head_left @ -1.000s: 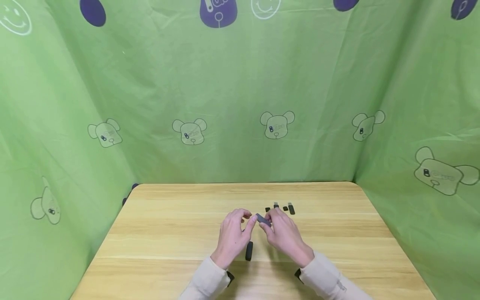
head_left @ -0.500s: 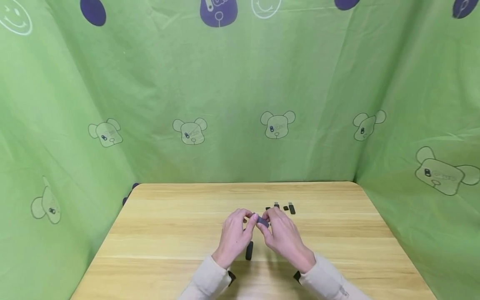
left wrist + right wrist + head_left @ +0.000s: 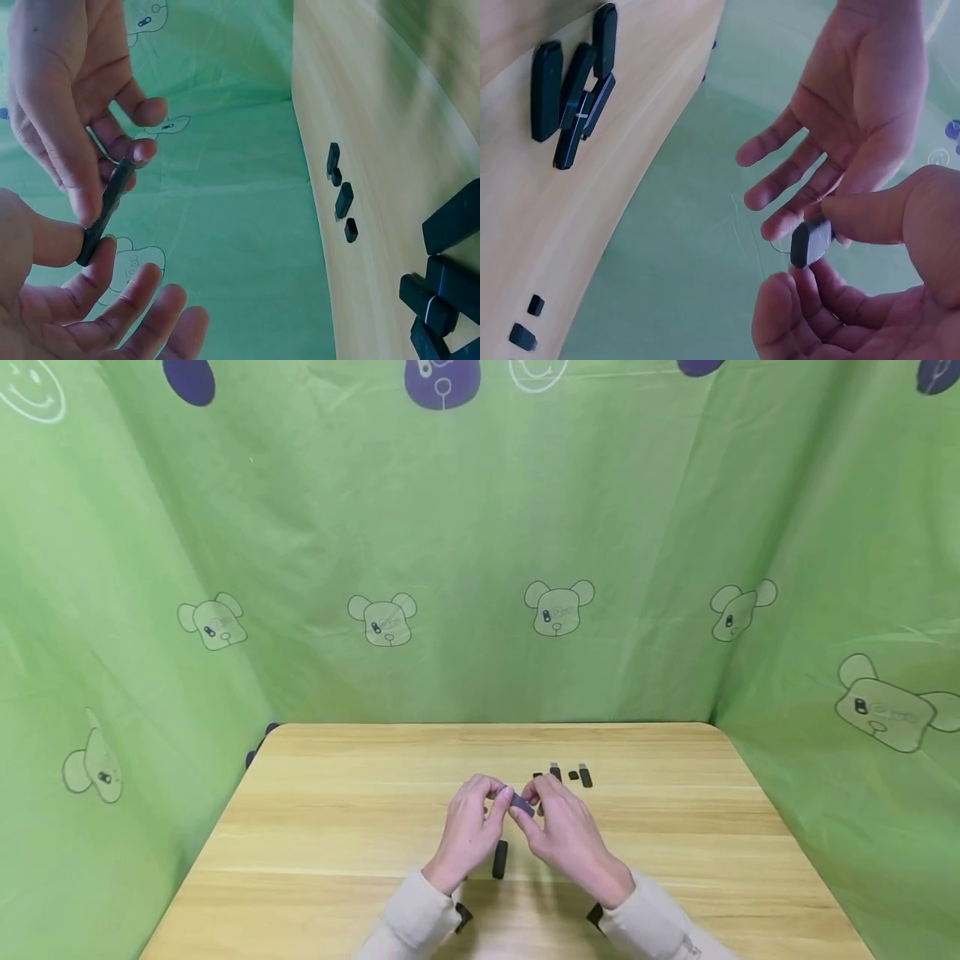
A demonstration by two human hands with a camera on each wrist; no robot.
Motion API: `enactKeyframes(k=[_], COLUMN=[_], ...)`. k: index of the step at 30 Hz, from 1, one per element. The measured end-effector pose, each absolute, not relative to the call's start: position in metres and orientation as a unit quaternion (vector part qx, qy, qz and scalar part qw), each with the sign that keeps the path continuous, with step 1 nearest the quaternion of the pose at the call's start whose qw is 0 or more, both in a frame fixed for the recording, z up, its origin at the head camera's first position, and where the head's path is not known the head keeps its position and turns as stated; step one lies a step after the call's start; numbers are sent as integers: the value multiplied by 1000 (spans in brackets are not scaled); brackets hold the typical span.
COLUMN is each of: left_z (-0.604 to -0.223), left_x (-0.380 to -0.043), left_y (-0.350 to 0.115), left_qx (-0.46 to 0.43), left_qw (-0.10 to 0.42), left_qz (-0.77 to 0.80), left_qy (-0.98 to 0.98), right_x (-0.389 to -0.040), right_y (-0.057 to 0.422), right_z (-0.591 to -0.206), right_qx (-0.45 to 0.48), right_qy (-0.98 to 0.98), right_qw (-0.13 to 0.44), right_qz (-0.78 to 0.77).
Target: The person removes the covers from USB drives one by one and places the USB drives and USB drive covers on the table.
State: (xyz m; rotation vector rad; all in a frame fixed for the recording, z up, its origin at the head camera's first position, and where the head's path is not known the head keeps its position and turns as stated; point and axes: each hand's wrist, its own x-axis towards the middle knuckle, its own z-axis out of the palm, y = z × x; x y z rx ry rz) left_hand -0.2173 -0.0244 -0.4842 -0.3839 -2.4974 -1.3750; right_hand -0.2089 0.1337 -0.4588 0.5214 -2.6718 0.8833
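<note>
USB stick (image 3: 522,805), dark grey, one, slim and flat-sided; type judged from its neighbours. Location: raised off the wood-grain table (image 3: 337,827), bridging two hands near the middle of the working area. Whether its cap is fitted cannot be told; fingers cover parts of it.

Left hand (image 3: 467,835): thumb and forefinger in a narrow pinch on one end, remaining fingers spread. Right hand (image 3: 566,831): thumb and fingertips in a narrow pinch nearer the other end.

Handling, by judgement: light, stiff, hard-shelled, probably plastic; smooth enough to slip under a loose fingertip. Best hold: the broad faces of the body, one pinch at each end, with any pull or push kept in line with its length. A bare connector, if there is one, would be the delicate part.

Containers: no box or tray shows. Nearest equivalent, small covers: one black cap (image 3: 573,775) beside an uncapped USB drive (image 3: 586,777), metal plug facing the far edge; a second cap (image 3: 537,776) beside a second drive (image 3: 555,773), both partly behind the right hand. Contents of the caps: not visible.

Further stock: black stick (image 3: 500,860) lying between the wrists, belonging to a loose cluster of dark sticks (image 3: 577,79), some crossing.
</note>
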Motion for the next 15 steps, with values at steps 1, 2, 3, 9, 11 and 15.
enactKeyframes(k=[1, 2, 3, 9, 11, 15], left_z=[-484, -483, -483, -484, -484, -486], left_x=[-217, -217, -217, -217, -217, -217], left_y=[-25, -25, -26, -27, -28, -28], left_qx=[-132, -133, -134, -140, -139, -135], left_qw=[128, 125, 124, 110, 101, 88], left_qz=[-478, -480, -481, -497, -507, -525], left_qy=[-859, -858, -857, -849, -845, -836], right_x=[-209, -210, -211, -218, -219, -222], right_y=[134, 134, 135, 140, 142, 145], right_z=[-458, -457, -457, -458, -460, -463], right_qx=[177, 174, 172, 172, 182, 206], right_qy=[-924, -922, -921, -904, -895, -882], right_qw=[125, 112, 98, 20, -2, -29], right_qz=[316, 327, 336, 391, 408, 423])
